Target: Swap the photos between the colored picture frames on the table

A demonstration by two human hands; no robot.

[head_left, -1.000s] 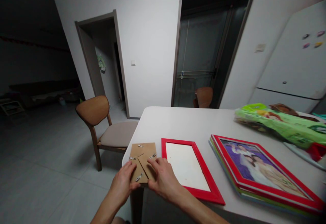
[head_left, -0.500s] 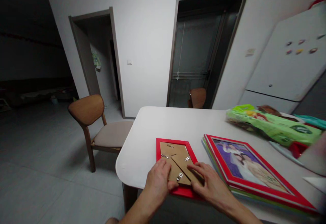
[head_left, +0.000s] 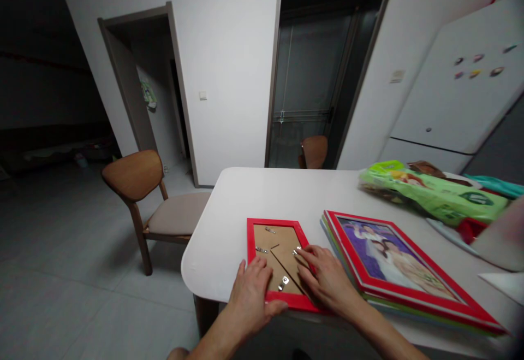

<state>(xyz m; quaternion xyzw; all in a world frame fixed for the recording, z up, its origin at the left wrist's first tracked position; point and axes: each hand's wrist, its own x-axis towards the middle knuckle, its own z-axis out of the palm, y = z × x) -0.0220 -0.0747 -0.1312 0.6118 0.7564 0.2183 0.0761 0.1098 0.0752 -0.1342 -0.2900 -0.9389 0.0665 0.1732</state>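
Note:
A small red picture frame [head_left: 250, 238] lies face down near the table's front left corner, with a brown cardboard backing board [head_left: 275, 242] sitting inside it. The board carries small metal clips and a fold-out stand. My left hand [head_left: 252, 290] rests flat on the near left part of the board and frame, fingers spread. My right hand [head_left: 326, 280] lies on the board's right side, its fingertips at a metal clip by the frame's right edge.
A stack of larger red-framed photos [head_left: 393, 272] lies just right of my right hand. Green plastic packages [head_left: 429, 193] sit at the back right of the white table [head_left: 282, 190]. A wooden chair [head_left: 153, 201] stands left of the table. A white fridge is at far right.
The backing board went from the bare table at the left into the red frame. Both hands followed it rightward and now press on it inside the frame.

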